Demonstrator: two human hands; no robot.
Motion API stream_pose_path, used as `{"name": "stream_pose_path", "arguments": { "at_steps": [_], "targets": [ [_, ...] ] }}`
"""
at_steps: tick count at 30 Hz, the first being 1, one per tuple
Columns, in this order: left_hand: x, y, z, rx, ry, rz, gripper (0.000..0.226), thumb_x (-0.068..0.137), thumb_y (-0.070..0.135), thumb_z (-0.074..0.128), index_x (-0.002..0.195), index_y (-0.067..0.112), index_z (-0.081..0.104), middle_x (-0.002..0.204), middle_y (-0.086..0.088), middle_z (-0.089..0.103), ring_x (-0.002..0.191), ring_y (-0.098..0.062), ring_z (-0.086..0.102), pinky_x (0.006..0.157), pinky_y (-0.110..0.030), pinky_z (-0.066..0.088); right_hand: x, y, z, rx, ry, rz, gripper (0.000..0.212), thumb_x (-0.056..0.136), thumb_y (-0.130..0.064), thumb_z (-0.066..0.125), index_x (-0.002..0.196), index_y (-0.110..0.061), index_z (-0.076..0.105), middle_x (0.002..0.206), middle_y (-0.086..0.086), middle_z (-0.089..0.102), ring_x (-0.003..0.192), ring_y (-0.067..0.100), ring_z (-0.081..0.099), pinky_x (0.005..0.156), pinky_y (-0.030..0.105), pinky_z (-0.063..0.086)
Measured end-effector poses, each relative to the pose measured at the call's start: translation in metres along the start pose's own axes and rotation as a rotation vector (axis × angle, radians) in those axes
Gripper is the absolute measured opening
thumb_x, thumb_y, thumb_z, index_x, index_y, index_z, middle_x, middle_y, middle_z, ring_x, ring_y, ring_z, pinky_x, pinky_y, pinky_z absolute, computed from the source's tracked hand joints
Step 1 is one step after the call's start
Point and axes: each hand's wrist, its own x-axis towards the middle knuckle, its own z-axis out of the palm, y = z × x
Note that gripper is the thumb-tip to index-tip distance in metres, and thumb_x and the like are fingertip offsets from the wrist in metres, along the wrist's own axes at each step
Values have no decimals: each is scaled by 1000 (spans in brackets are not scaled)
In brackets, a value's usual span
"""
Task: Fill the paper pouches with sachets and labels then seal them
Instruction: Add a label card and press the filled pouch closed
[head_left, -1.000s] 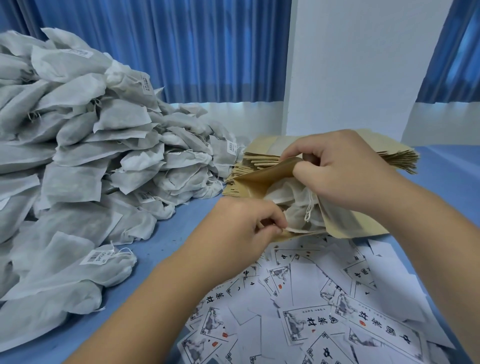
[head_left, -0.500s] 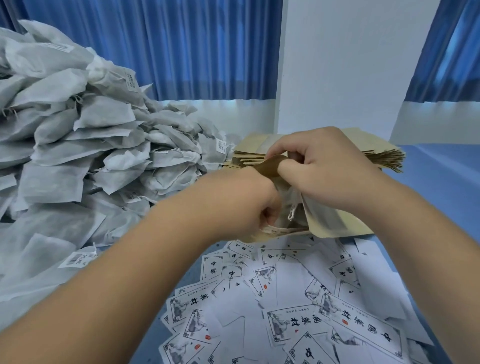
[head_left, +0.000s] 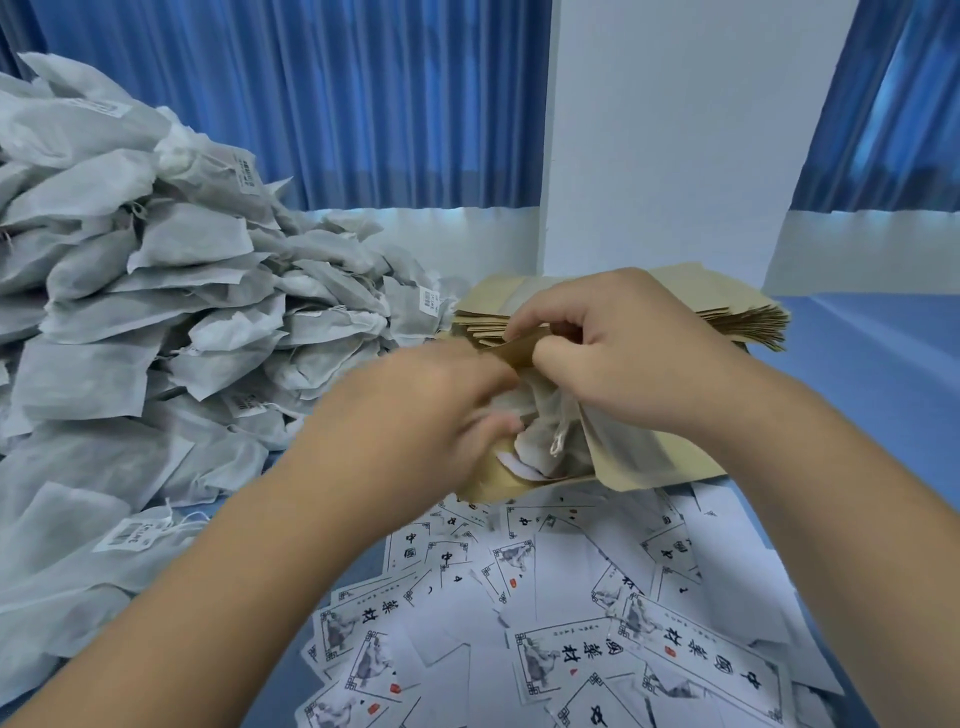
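Note:
A brown paper pouch (head_left: 641, 460) is held open above the table. My right hand (head_left: 628, 358) pinches its upper rim between thumb and fingers. A white mesh sachet (head_left: 545, 441) with a drawstring sits in the pouch mouth, partly inside. My left hand (head_left: 415, 410), blurred, has its curled fingers and thumb on the sachet at the opening. Printed labels (head_left: 571, 634) lie scattered on the table below both hands. How deep the sachet sits in the pouch is hidden.
A tall heap of grey-white sachets (head_left: 156, 312) fills the left side. A stack of flat brown pouches (head_left: 748, 322) lies behind my right hand. A white pillar (head_left: 675, 130) and blue curtains stand behind the blue table (head_left: 883, 374).
My left hand has moved up from the pouch's lower lip into the opening, pressing the sachet further in. My right hand kept its hold on the upper rim.

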Motion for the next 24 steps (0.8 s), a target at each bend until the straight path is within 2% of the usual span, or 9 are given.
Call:
{"name": "stream_pose_path", "arguments": {
  "at_steps": [2,3,6,9,11,13,16,21,24],
  "targets": [
    [-6,-4,-5,-106,324,-40,34,81,45,67,105,21,62,94,9,49,75,-12,48,70,-32,46,-2,-4,-4,-51,-54,-45,28,82,-11,54,93,-29,74,74,-23,60,73,-2,53,63,15,37],
    [-7,-6,-6,-133,361,-75,47,76,47,70,111,18,60,100,5,48,82,-15,51,75,-33,46,-4,-6,-7,-72,-74,-75,29,84,-10,55,96,-29,74,80,-18,62,78,1,53,68,20,39],
    [-8,-6,-1,-98,164,-105,77,64,54,70,132,22,50,115,-2,52,103,-24,54,88,-41,46,-12,-10,-15,-78,-83,-132,29,89,-10,58,104,-28,74,83,-18,58,79,-5,51,71,12,37],
    [-13,1,13,-122,-31,-5,68,72,50,73,132,34,47,106,5,58,99,-20,55,84,-40,45,-33,-13,-16,-156,-65,-210,26,88,-13,57,103,-25,74,79,-14,55,73,-2,48,68,16,35],
    [-17,6,21,-186,-47,66,57,79,42,69,131,40,46,96,3,57,88,-21,54,77,-40,45,-58,-10,-13,-239,-38,-231,25,85,-20,57,106,-24,71,81,-9,57,74,5,48,68,23,38],
    [-19,13,27,-176,-48,145,52,86,34,66,134,42,48,87,0,51,77,-23,50,66,-39,44,-88,-4,-11,-242,-37,-188,28,86,-34,57,113,-28,62,86,-13,55,77,4,50,67,24,43],
    [-23,23,30,-151,-55,258,53,84,14,65,133,33,57,87,-5,48,73,-25,48,59,-38,45,-126,6,-9,-268,-98,-144,33,86,-49,52,113,-32,55,100,-16,52,82,6,54,65,29,51],
    [-31,42,33,3,-55,394,40,70,24,73,108,14,67,114,-9,61,99,-29,59,79,-39,51,-155,14,-4,-262,-124,-82,38,84,-44,55,119,-30,60,111,-14,57,84,9,61,65,28,53],
    [-35,55,39,11,-124,375,24,71,24,72,89,12,62,101,-6,65,89,-28,62,70,-39,53,-156,14,6,-320,-134,-94,38,83,-33,60,120,-26,65,107,-8,63,82,13,63,62,32,55]
  ]
}}
